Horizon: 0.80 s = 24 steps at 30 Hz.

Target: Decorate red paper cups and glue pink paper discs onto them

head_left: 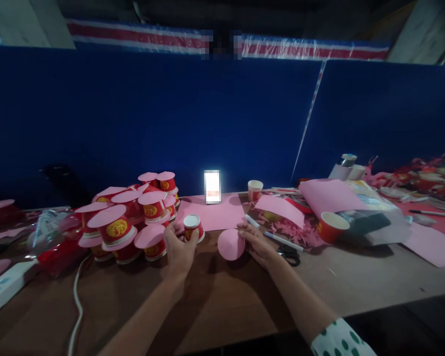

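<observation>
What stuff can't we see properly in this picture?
All in the head view:
- Inside the red paper cup in the left hand: it faces down.
- Words on the glowing white screen: blurred.
- Tips of the black-handled scissors: behind the right arm.
- End of the white plastic power strip: cut off by the left edge.

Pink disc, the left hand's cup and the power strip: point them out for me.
Pink disc [231,245]: head view, middle of its face.
Cup [189,232]: head view, red side.
Power strip [8,285]: head view, upper face.
</observation>
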{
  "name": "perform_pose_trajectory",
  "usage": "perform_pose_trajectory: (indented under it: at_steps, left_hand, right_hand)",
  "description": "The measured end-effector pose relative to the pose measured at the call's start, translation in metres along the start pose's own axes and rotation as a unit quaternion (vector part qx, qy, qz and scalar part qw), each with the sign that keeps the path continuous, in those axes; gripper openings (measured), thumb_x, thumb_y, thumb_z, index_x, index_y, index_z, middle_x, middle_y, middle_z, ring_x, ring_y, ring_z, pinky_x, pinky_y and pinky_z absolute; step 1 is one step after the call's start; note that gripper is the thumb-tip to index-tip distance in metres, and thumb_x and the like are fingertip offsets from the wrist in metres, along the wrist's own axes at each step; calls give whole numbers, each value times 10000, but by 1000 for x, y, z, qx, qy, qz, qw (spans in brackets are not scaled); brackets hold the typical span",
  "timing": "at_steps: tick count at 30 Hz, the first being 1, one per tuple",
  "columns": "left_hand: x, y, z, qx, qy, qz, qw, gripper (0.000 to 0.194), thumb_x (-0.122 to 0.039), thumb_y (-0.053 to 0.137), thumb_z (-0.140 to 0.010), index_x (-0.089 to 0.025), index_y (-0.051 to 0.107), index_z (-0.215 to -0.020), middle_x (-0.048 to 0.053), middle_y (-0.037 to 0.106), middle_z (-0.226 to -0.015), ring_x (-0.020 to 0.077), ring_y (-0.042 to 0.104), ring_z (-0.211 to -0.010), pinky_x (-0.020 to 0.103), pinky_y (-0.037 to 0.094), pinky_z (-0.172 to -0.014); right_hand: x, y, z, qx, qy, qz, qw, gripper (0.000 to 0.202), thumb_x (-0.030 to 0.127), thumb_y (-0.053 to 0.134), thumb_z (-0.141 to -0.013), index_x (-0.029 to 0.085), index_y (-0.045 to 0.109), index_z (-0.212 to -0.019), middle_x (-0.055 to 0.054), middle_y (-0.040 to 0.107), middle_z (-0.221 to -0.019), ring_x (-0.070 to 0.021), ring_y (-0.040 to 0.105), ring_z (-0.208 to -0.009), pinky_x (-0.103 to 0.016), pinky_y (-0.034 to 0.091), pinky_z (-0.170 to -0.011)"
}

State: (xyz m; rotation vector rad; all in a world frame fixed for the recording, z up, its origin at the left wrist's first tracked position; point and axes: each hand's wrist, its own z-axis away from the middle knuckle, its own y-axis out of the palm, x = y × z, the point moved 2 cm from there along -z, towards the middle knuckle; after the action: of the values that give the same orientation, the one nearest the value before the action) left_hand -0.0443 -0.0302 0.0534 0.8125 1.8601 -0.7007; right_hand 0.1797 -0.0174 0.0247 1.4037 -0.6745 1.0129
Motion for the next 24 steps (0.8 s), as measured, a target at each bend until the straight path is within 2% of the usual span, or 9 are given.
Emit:
perform_pose_trajectory:
  at_steps: [1, 5, 9, 12, 15, 19, 24]
  left_hand:
    - [5, -2, -3, -2, 2, -13, 1000, 643, -348, 732, -590, -194, 426, -1134, 82, 476, -1103, 210, 514, -998, 360, 439, -852]
    - [18, 4, -10, 66, 18, -49, 996, 718, -309, 741, -583, -209, 391, -1202, 110, 460, -1213, 255, 464, -1139, 420, 354, -967]
    - [14, 13, -14, 82, -8, -64, 995, 754, -267, 744, -572, -221, 375, -1228, 107, 500, -1178, 281, 468, -1146, 451, 320, -984]
    - [9, 15, -13, 82, -24, -34, 996, 750, -247, 745, -555, -222, 397, -1219, 92, 530, -1120, 279, 493, -1117, 454, 329, -977]
    - [8, 15, -4, 113, -12, -4, 994, 734, -235, 748, -547, -206, 428, -1207, 89, 551, -1077, 269, 522, -1080, 437, 355, -966]
    - [9, 17, 22, 168, 20, -1, 986, 736, -188, 715, -572, -191, 414, -1245, 111, 545, -1131, 263, 526, -1086, 427, 368, -972]
    - [3, 18, 45, 252, 8, 67, 965, 804, -116, 671, -583, -198, 348, -1315, 124, 527, -1219, 252, 526, -1117, 411, 377, -986]
  right_hand:
    - [0, 0, 0, -2, 2, -3, 1000, 358, 278, 768, -608, 224, 590, -913, 38, 600, -767, -98, 533, -631, -194, 375, -541]
    - [0, 1, 1, -5, 3, -4, 1000, 375, 278, 784, -583, 219, 590, -899, 38, 605, -740, -102, 539, -612, -199, 384, -529]
    - [0, 0, 0, 1, 0, -5, 1000, 388, 285, 793, -568, 219, 585, -889, 39, 611, -743, -109, 552, -623, -211, 410, -551]
    - [-1, -1, -1, 4, -3, -12, 1000, 387, 286, 798, -566, 215, 586, -882, 33, 618, -766, -114, 566, -657, -213, 429, -575]
    - [0, -2, -2, -1, -7, -24, 1000, 383, 283, 802, -567, 215, 588, -877, 33, 614, -762, -113, 568, -656, -221, 446, -590]
    - [2, -3, -3, -15, -17, -43, 999, 401, 303, 797, -574, 226, 591, -909, 29, 611, -749, -130, 575, -650, -247, 468, -598]
    - [4, -4, -5, -31, -31, -60, 997, 380, 276, 804, -555, 224, 603, -874, 34, 614, -748, -113, 560, -636, -219, 455, -567]
